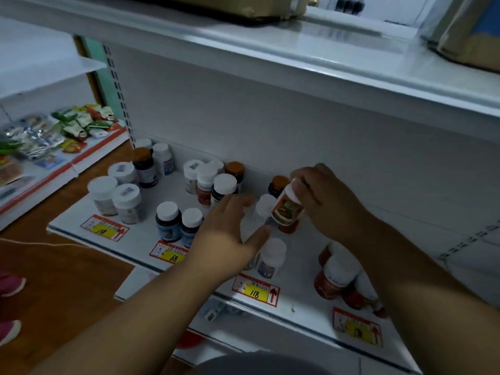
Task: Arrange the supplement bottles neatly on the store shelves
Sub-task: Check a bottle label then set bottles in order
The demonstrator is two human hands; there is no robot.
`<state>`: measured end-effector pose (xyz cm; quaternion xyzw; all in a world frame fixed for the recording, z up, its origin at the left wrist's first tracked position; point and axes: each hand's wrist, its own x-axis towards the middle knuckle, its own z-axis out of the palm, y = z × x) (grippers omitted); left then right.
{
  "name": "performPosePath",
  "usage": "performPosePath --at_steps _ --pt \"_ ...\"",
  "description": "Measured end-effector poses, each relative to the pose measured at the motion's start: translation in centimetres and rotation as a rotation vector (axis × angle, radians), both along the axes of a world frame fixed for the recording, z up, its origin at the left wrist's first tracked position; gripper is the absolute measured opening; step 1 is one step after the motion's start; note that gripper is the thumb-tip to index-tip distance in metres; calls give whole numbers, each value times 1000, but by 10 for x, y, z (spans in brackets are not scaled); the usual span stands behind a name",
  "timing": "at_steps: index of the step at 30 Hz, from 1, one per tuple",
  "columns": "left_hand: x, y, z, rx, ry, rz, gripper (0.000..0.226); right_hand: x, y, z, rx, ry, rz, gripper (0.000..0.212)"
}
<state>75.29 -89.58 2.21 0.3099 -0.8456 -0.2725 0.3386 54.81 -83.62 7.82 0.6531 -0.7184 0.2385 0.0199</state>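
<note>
Head view shows the right hand (322, 196) pinching a tilted red bottle (288, 209) by its cap above the shelf (151, 239), while the left hand (230, 234), fingers spread, reaches among crowded bottles and might knock one over.

Snack packets (67, 128) on the left rack; cardboard box (243, 5) overhead

I see a white shelf (140, 236) carrying clusters of supplement bottles (167, 223), with price tags (255, 289) along its front edge.
</note>
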Motion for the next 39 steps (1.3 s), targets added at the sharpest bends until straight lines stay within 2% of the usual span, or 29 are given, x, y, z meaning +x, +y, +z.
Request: performPosePath --at_steps 2,5,9,12,15,20,28,33,39 --pt "1 -9 7 118 -13 -89 60 13 4 4 -19 -225 -23 24" --pt "8 -15 10 224 -52 -239 50 44 10 6 -79 -540 -58 19" --pt "30 -16 1 382 36 -342 39 89 14 -7 -129 -596 -168 10" --pt "48 -18 -6 367 -27 -406 34 118 20 -26 -194 -780 -222 24" --pt "65 -18 -11 376 -84 -424 33 138 31 -34 -266 -877 -256 20" --pt "84 -13 -15 464 -100 -430 67 164 54 -41 -310 -929 -314 21" --pt "104 13 -13 429 -61 -515 70 195 90 -43 -399 -965 -351 15" --pt "96 40 -20 350 -51 -518 56 193 121 -43 -412 -969 -403 17" --pt "57 117 -28 348 -67 -625 69 171 208 -46 -461 -960 -489 20"
